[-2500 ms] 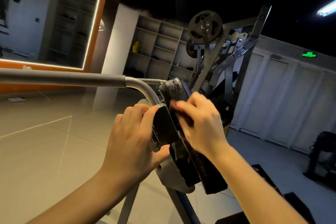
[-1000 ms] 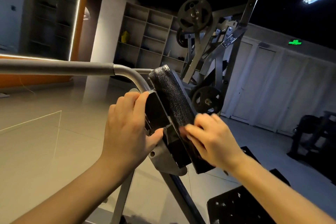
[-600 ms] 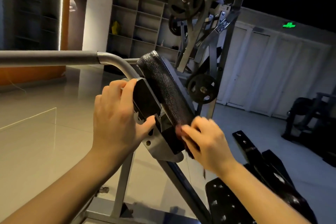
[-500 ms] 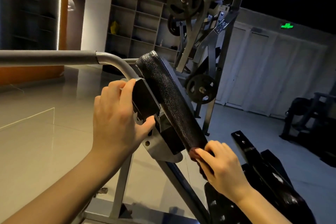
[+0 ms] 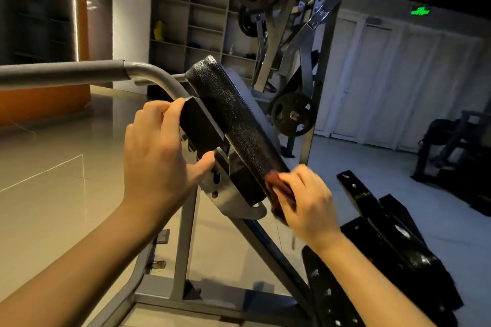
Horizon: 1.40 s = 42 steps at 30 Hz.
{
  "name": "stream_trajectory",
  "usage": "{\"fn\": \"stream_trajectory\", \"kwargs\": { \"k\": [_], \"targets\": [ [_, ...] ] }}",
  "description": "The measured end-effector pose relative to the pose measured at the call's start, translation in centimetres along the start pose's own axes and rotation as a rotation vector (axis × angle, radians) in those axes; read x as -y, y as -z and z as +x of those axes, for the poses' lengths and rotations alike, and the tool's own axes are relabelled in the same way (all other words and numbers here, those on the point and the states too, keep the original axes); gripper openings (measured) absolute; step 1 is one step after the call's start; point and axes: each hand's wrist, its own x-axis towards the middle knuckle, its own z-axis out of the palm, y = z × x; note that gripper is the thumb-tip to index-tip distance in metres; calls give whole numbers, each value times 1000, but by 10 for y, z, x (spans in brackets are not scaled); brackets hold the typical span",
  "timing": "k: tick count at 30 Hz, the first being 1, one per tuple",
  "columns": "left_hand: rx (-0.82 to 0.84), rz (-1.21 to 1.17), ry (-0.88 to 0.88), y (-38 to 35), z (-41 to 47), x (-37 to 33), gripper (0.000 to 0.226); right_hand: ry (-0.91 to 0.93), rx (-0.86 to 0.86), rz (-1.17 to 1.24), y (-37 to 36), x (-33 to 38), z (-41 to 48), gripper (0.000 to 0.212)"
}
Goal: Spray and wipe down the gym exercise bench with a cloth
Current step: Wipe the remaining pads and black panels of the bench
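A tilted black padded backrest [image 5: 233, 114] with cracked vinyl sits on a grey steel frame in the middle of the head view. My left hand [image 5: 159, 156] grips the black bracket block [image 5: 199, 130] behind the pad, fingers over its top and thumb underneath. My right hand [image 5: 303, 199] holds a reddish-brown cloth [image 5: 279, 191] against the lower end of the pad; most of the cloth is hidden under the fingers. No spray bottle is in view.
A grey padded handle bar [image 5: 66, 74] runs left from the frame. A black seat pad [image 5: 385, 260] lies lower right. A weight machine with plates [image 5: 292, 114] stands behind. Shelves [image 5: 191, 24] line the back wall, another dark machine [image 5: 457, 146] stands far right.
My right hand has slid the cloth from the top of the pad down to its lower end. The left hand has kept its grip on the bracket. The view tilted downward.
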Motion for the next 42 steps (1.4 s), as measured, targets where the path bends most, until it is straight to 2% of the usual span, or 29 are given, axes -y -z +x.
{"fn": "stream_trajectory", "kwargs": {
  "k": [4, 9, 12, 16, 20, 22, 27, 30, 34, 37, 39, 42],
  "targets": [
    [-12, -30, -1, -2, 1, -2, 87, -201, -24, 71, 5, -12, -46, 18],
    [4, -14, -5, -1, 1, 0, 85, -191, -197, 141, -18, 27, 50, 16],
    [10, 1, -15, 2, 2, 2, 85, -191, -265, 143, -28, 42, 91, 22],
    [-10, -14, -17, 0, 1, 2, 84, -205, -218, 100, -28, 24, 15, 18],
    [-11, -38, -10, -4, 1, 1, 83, -313, -159, 19, -22, 11, -56, 20],
    [-15, -39, -8, -4, 0, 2, 83, -323, -199, 22, -22, 16, -38, 20],
    [4, 0, -28, 1, 2, 4, 85, -295, -368, 88, -31, 47, 91, 16],
    [2, 28, -44, 3, 3, 6, 85, -248, -349, 46, -35, 52, 99, 19],
    [-15, 11, -29, -2, 1, 6, 83, -229, -219, -55, -31, 24, -2, 19],
    [-24, -8, -12, -5, 1, 5, 79, -336, -118, -15, -17, 12, -57, 18],
    [-22, -15, -6, -5, 0, 5, 79, -404, -118, 59, -8, 14, -54, 18],
    [-16, -5, 2, -3, 0, 3, 81, -370, -215, 149, -2, 27, 0, 20]
  ]
}}
